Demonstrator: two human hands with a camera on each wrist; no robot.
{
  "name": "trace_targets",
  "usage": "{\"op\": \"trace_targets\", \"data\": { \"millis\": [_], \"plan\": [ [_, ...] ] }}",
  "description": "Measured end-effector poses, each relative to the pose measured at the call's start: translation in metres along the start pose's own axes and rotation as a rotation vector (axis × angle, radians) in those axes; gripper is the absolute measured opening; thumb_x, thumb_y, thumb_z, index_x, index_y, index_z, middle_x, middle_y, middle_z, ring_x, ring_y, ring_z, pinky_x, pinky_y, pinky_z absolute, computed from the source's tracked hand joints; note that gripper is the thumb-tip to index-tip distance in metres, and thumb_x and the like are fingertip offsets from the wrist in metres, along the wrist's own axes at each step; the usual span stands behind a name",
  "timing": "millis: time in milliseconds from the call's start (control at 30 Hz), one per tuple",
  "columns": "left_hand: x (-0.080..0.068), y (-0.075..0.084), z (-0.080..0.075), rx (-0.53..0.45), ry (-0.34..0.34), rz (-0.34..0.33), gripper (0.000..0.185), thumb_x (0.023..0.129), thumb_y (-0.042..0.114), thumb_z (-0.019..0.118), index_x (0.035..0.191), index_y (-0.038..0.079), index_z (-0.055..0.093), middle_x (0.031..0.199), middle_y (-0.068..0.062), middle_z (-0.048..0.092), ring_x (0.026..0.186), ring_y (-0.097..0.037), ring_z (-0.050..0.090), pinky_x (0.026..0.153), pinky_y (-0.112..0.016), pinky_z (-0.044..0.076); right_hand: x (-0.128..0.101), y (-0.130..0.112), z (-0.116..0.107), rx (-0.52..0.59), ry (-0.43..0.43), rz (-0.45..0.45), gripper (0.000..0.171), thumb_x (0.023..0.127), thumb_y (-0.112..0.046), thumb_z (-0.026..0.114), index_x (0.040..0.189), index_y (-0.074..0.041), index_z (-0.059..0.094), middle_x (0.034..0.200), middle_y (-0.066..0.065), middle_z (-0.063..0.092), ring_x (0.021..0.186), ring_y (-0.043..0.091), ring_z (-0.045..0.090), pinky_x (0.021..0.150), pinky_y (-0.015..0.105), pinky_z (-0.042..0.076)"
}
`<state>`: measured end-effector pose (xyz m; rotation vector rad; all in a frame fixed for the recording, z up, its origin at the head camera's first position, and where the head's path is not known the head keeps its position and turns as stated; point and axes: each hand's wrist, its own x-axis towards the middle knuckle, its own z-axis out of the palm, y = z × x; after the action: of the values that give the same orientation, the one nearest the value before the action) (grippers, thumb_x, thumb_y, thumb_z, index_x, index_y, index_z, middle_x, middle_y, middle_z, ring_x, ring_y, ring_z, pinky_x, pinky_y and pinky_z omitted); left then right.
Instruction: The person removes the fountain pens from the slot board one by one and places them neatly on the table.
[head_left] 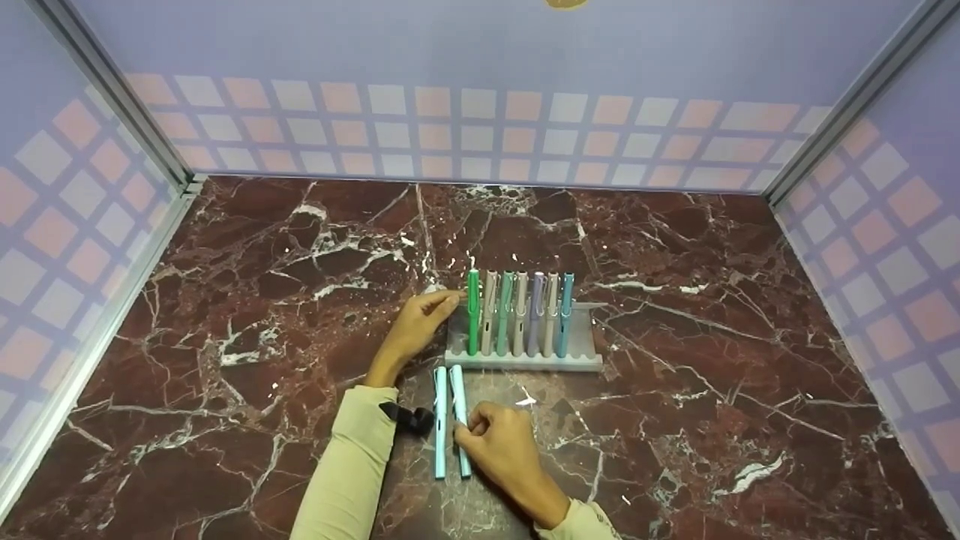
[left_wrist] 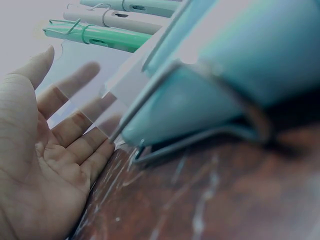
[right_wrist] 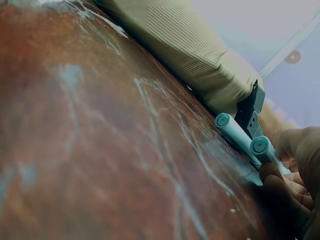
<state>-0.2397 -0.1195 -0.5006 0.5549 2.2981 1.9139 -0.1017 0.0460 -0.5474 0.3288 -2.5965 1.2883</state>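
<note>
Two light blue pens lie side by side in front of a clear pen rack (head_left: 525,364). My right hand (head_left: 506,448) pinches the right light blue pen (head_left: 458,386) near its middle; part of its barrel is hidden by the fingers. The left light blue pen (head_left: 440,424) rests on the table beside it, untouched. At the rack's left end is my left hand (head_left: 415,328). The left wrist view shows its fingers (left_wrist: 80,125) extended behind the see-through plastic, touching it, while the thumb (left_wrist: 39,67) stays apart.
Several clipped pens stand in the rack's slots, from a green pen (head_left: 473,315) at left to a blue pen (head_left: 566,315) at right. The marble-patterned table (head_left: 712,337) is enclosed by lilac checked walls (head_left: 480,45). A black wrist mount (head_left: 409,418) sits close to the left pen.
</note>
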Motion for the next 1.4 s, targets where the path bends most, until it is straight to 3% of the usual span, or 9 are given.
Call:
{"op": "trace_targets", "data": {
  "millis": [433, 667, 867, 900, 1133, 1267, 1400],
  "plan": [
    [0.0, 0.0, 0.003, 0.022, 0.024, 0.011, 0.032, 0.104, 0.011, 0.052, 0.125, -0.012, 0.062, 0.128, -0.028, 0.064, 0.126, -0.044, 0.055, 0.112, -0.05, 0.04, -0.001, -0.001, -0.001, -0.026, -0.043, -0.022, 0.027, 0.078, -0.014, 0.08, 0.06, -0.016, 0.06, 0.051, -0.009, 0.058, 0.045, -0.009, 0.04, 0.045, 0.011, 0.041],
    [0.011, -0.036, 0.005, 0.02, 0.05, 0.003, 0.032, 0.105, 0.011, 0.051, 0.126, -0.01, 0.063, 0.129, -0.026, 0.064, 0.128, -0.04, 0.055, 0.113, -0.051, 0.039, -0.001, -0.001, -0.003, -0.009, -0.096, -0.025, 0.025, 0.081, -0.015, 0.08, 0.064, -0.014, 0.063, 0.054, -0.007, 0.06, 0.047, -0.009, 0.043, 0.046, 0.01, 0.043],
    [0.012, -0.041, 0.004, 0.009, 0.049, 0.023, 0.032, 0.104, 0.017, 0.054, 0.124, -0.004, 0.067, 0.126, -0.021, 0.067, 0.125, -0.035, 0.059, 0.111, -0.048, 0.041, -0.002, -0.001, -0.003, -0.001, -0.113, -0.02, 0.024, 0.082, -0.015, 0.079, 0.065, -0.013, 0.063, 0.055, -0.007, 0.061, 0.047, -0.008, 0.043, 0.046, 0.011, 0.044],
    [0.012, -0.041, 0.004, 0.01, 0.048, 0.023, 0.032, 0.104, 0.017, 0.054, 0.124, -0.004, 0.067, 0.126, -0.02, 0.068, 0.124, -0.035, 0.059, 0.111, -0.048, 0.042, -0.002, -0.001, -0.004, -0.002, -0.111, -0.019, 0.024, 0.082, -0.015, 0.079, 0.065, -0.014, 0.063, 0.055, -0.008, 0.06, 0.047, -0.008, 0.042, 0.046, 0.011, 0.043],
    [0.0, -0.001, 0.004, 0.027, 0.025, 0.007, 0.032, 0.104, 0.011, 0.052, 0.125, -0.01, 0.063, 0.127, -0.028, 0.064, 0.125, -0.043, 0.056, 0.111, -0.05, 0.041, -0.001, 0.0, -0.002, 0.029, -0.065, 0.008, 0.024, 0.084, -0.014, 0.077, 0.064, -0.014, 0.063, 0.053, -0.007, 0.06, 0.045, -0.008, 0.041, 0.044, 0.012, 0.042],
    [0.0, -0.001, 0.003, 0.037, 0.034, 0.01, 0.031, 0.104, 0.011, 0.053, 0.125, -0.01, 0.064, 0.127, -0.027, 0.065, 0.125, -0.04, 0.057, 0.111, -0.05, 0.041, 0.0, 0.001, -0.001, 0.142, -0.031, 0.046, 0.022, 0.087, -0.009, 0.074, 0.067, -0.01, 0.065, 0.054, -0.004, 0.062, 0.04, -0.008, 0.044, 0.04, 0.013, 0.043],
    [-0.001, -0.001, 0.002, 0.046, 0.044, 0.007, 0.031, 0.104, 0.011, 0.053, 0.124, -0.01, 0.064, 0.126, -0.026, 0.065, 0.125, -0.039, 0.057, 0.111, -0.049, 0.04, 0.002, 0.003, -0.003, 0.32, -0.071, 0.098, 0.017, 0.091, -0.006, 0.07, 0.074, -0.005, 0.066, 0.058, 0.003, 0.066, 0.039, -0.001, 0.052, 0.035, 0.02, 0.046]
  ]
}}
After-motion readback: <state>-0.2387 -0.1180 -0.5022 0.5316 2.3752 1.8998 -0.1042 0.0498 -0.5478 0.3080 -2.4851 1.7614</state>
